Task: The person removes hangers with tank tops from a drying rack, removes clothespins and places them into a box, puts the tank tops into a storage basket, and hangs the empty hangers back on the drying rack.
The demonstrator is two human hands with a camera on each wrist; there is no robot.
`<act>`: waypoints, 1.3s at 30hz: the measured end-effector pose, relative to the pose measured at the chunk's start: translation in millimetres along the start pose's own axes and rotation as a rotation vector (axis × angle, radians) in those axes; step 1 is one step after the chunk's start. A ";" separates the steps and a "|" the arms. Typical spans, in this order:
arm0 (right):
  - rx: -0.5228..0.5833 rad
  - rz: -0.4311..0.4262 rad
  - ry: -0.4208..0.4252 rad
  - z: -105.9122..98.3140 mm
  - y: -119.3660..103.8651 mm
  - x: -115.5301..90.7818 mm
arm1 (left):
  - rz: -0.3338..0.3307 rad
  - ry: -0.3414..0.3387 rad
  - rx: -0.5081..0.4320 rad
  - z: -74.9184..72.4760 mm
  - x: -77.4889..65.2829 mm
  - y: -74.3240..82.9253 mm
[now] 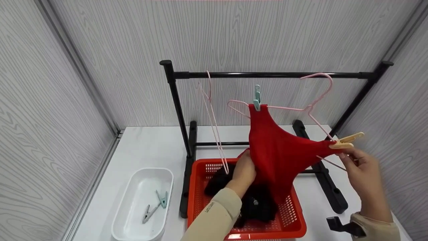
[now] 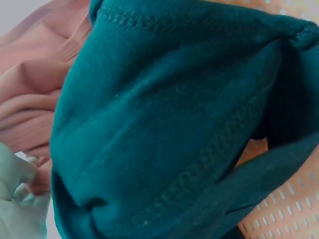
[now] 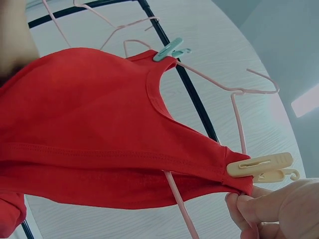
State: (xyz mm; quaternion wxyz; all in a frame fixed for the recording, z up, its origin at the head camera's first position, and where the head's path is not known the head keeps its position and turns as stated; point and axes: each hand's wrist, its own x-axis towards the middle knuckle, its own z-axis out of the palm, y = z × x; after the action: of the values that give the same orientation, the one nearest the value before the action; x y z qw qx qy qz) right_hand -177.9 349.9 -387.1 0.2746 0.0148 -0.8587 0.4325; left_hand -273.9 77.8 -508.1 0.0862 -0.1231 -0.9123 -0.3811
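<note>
A red stretchy garment (image 1: 281, 147) hangs tilted on a pink wire hanger (image 1: 312, 108). A teal clothespin (image 1: 257, 100) clips its upper corner to the hanger, and a yellow clothespin (image 1: 347, 140) grips the right corner. My right hand (image 1: 364, 167) pinches that right corner just below the yellow clothespin, thumb against fingers (image 3: 249, 206). The hanger's hook points up, in front of the rod. My left hand (image 1: 244, 172) is at the garment's left edge, over the basket; its fingers are hidden behind red cloth, so I cannot tell their grip.
A black clothes rack (image 1: 234, 74) stands behind, with another pink hanger (image 1: 214, 117) hooked on its left. The red basket (image 1: 193, 194) below holds dark clothes (image 1: 257, 207). On the left, a white tray (image 1: 117, 219) holds a teal clothespin (image 1: 162, 199) and a grey clothespin (image 1: 149, 214).
</note>
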 end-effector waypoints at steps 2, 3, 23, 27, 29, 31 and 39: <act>-0.006 0.005 0.002 0.1 1.1 -0.1 | 0.031 0.043 0.018 -3.1 1.1 1.2; -0.011 0.009 0.003 0.3 1.5 -0.2 | 0.051 0.058 0.034 -4.5 1.3 1.6; -0.034 0.046 0.029 -0.7 2.6 1.3 | 0.259 0.377 -0.083 -36.1 2.6 20.4; -0.017 0.073 0.023 -2.5 1.2 0.7 | 0.294 0.443 -0.184 -45.0 0.7 29.5; -0.022 0.096 0.025 -3.2 0.7 0.4 | 0.317 0.462 -0.229 -50.3 -0.8 34.4; -0.031 0.114 0.029 -3.6 -0.2 0.0 | 0.341 0.476 -0.273 -56.1 -2.5 39.5; -0.035 0.115 0.040 -2.1 -2.3 -0.9 | 0.456 0.545 -0.356 -79.5 -4.6 58.2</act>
State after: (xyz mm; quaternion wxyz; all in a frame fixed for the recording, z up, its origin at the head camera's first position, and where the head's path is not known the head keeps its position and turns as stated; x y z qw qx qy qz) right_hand -175.5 349.9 -384.8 0.2666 -0.0478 -0.8599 0.4327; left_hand -247.6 59.7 -414.8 0.3848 -0.2298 -0.7251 -0.5229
